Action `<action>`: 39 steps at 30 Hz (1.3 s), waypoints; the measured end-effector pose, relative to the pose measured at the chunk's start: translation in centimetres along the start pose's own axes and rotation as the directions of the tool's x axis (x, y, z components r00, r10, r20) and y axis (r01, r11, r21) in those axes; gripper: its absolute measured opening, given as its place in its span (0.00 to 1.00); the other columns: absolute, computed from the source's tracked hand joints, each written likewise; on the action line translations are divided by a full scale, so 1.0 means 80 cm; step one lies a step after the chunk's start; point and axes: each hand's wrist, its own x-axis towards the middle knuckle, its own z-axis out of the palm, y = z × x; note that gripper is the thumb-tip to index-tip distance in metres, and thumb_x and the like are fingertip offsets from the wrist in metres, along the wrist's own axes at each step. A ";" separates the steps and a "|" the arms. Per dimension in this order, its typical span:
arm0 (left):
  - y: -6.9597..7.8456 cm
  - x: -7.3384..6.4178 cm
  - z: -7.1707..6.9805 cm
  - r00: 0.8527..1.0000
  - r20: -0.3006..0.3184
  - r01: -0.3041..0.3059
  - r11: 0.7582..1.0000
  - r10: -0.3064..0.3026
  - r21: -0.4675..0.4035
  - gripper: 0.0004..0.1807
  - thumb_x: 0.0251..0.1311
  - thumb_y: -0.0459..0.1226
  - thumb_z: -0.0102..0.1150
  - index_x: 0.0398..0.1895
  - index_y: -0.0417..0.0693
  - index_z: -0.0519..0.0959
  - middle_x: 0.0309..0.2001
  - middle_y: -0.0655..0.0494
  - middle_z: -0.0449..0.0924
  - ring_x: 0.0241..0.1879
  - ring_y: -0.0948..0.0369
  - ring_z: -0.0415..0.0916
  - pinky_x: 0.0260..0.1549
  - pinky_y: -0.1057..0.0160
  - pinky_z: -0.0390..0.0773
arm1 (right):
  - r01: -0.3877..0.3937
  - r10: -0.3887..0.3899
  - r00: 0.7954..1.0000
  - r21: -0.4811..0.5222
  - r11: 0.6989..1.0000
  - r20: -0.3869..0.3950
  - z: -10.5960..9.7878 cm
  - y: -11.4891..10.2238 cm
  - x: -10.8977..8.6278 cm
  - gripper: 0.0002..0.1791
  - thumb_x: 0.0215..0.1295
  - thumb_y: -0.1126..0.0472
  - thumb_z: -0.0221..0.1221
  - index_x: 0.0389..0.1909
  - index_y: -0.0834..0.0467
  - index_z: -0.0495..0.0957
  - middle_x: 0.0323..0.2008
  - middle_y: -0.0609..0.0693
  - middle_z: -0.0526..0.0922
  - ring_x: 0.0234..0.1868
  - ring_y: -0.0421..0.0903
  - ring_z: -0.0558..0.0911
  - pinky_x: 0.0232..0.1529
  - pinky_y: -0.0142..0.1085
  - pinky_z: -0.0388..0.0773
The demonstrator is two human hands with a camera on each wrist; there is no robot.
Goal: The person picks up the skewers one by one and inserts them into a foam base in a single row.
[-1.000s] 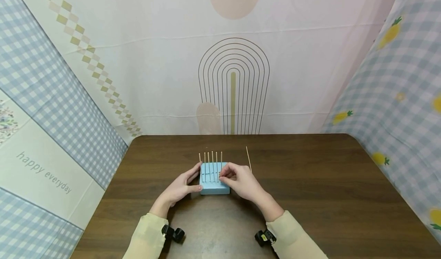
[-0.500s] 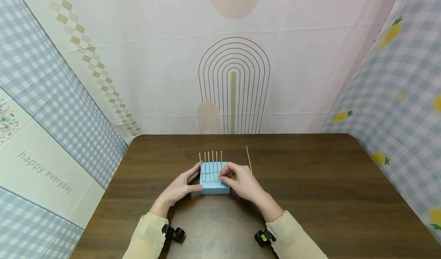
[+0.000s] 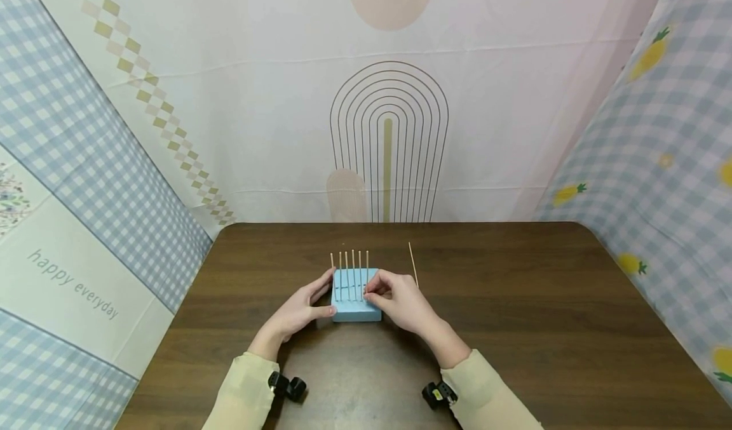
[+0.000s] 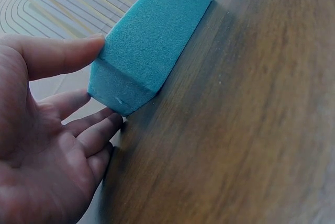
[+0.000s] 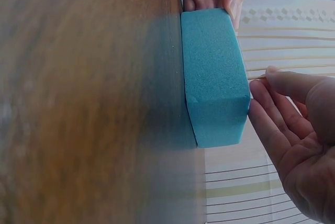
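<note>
A light blue foam block [image 3: 357, 315] sits on the table, with a row of thin wooden sticks [image 3: 352, 271] standing upright in its top. My left hand [image 3: 300, 307] holds the block at its left side. In the left wrist view, the thumb [image 4: 70, 56] lies on the block's upper edge and the fingers touch its end and lower edge. With thumb and index finger, my right hand [image 3: 403, 302] pinches the rightmost wooden stick [image 3: 368, 262] low down, close to the block's top. The right wrist view shows that pinch beside the foam [image 5: 214, 56]; the stick's lower tip is hidden.
One loose wooden stick [image 3: 412, 258] lies on the brown table [image 3: 543, 315] behind and right of my right hand. A patterned white cloth [image 3: 274, 131] hangs behind the table, with checked cloths [image 3: 657, 214] at both sides.
</note>
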 end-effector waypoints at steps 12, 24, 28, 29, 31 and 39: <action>-0.002 0.000 -0.001 1.000 -0.004 0.002 1.000 -0.002 0.006 0.50 0.71 0.31 0.67 0.88 0.45 0.47 0.86 0.42 0.45 0.84 0.46 0.44 0.77 0.42 0.53 | 0.003 -0.003 1.000 0.023 1.000 0.024 0.001 0.000 0.000 0.05 0.70 0.66 0.71 0.41 0.55 0.85 0.38 0.44 0.87 0.41 0.41 0.87 0.43 0.33 0.85; -0.003 0.000 -0.001 1.000 0.002 -0.012 1.000 0.012 0.000 0.50 0.71 0.31 0.67 0.88 0.43 0.47 0.86 0.41 0.46 0.84 0.46 0.44 0.77 0.42 0.51 | -0.005 0.005 1.000 0.019 1.000 0.026 -0.001 -0.003 -0.001 0.07 0.70 0.68 0.71 0.46 0.59 0.86 0.39 0.45 0.86 0.42 0.42 0.87 0.44 0.34 0.85; -0.003 0.000 -0.001 1.000 0.001 -0.011 1.000 0.011 0.000 0.50 0.71 0.31 0.67 0.88 0.43 0.46 0.86 0.41 0.46 0.84 0.45 0.44 0.77 0.42 0.51 | -0.003 0.002 0.999 0.027 1.000 0.033 -0.002 -0.004 -0.002 0.08 0.69 0.70 0.70 0.47 0.61 0.86 0.39 0.49 0.87 0.42 0.44 0.87 0.44 0.34 0.85; -0.003 0.000 -0.001 1.000 0.001 -0.010 1.000 0.010 0.000 0.51 0.71 0.30 0.67 0.88 0.43 0.46 0.86 0.41 0.46 0.84 0.45 0.44 0.77 0.42 0.51 | -0.004 0.003 0.999 0.030 1.000 0.036 -0.002 -0.004 -0.002 0.09 0.69 0.71 0.70 0.47 0.61 0.86 0.40 0.50 0.87 0.42 0.44 0.88 0.45 0.34 0.85; -0.003 0.000 -0.001 1.000 0.001 -0.009 1.000 0.009 -0.001 0.51 0.71 0.30 0.67 0.88 0.43 0.46 0.86 0.41 0.46 0.84 0.46 0.44 0.77 0.42 0.52 | -0.007 0.006 0.999 0.039 0.999 0.041 -0.003 -0.005 -0.002 0.10 0.68 0.72 0.70 0.48 0.62 0.85 0.40 0.51 0.87 0.43 0.45 0.88 0.45 0.34 0.85; -0.001 0.000 -0.001 1.000 -0.003 -0.001 1.000 0.001 -0.006 0.50 0.71 0.30 0.66 0.88 0.43 0.46 0.86 0.41 0.46 0.84 0.45 0.45 0.76 0.42 0.53 | -0.020 0.015 0.997 0.073 0.997 0.070 -0.007 -0.005 -0.001 0.16 0.65 0.75 0.70 0.53 0.63 0.84 0.42 0.51 0.87 0.45 0.47 0.87 0.49 0.36 0.85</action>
